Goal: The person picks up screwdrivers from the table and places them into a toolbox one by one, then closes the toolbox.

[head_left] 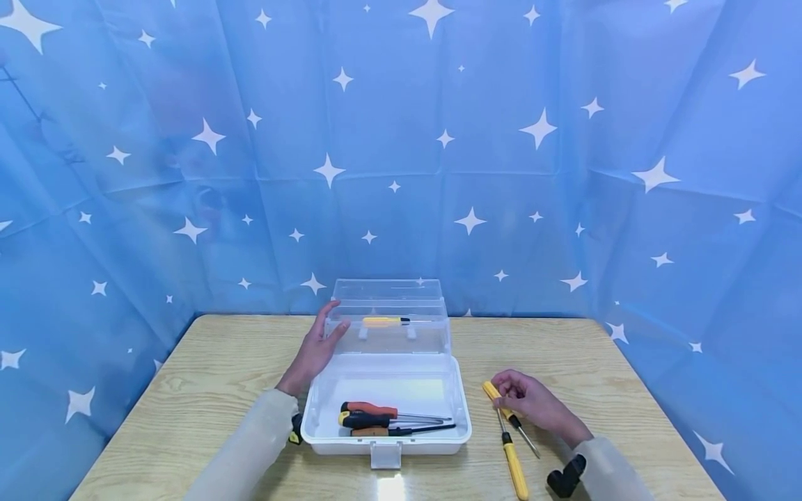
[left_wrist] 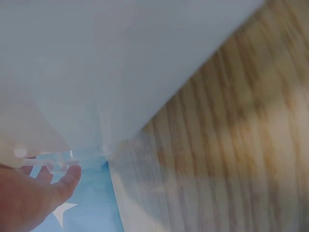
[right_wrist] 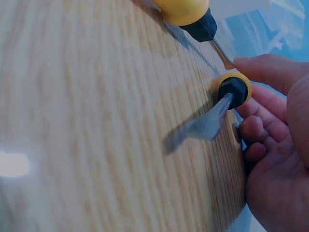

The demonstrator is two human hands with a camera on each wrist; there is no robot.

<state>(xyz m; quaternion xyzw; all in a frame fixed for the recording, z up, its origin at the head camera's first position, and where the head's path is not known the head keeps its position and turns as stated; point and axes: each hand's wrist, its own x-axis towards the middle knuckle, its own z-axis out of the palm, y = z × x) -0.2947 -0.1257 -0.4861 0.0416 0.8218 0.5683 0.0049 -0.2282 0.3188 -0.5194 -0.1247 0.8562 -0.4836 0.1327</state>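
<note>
My left hand holds the left edge of the clear lid, which stands raised behind the white box. In the left wrist view, the thumb and fingers of that hand are around a clear edge. To the right of the box, my right hand pinches the handle of a yellow screwdriver; its black collar and metal tip show in the right wrist view. A second yellow screwdriver lies on the table, its shaft reaching toward the first one.
Inside the box lie a red-handled screwdriver, a black-and-yellow one and an orange-brown one. A small yellow screwdriver is at the lid. The wooden table ends at a blue curtain with white stars.
</note>
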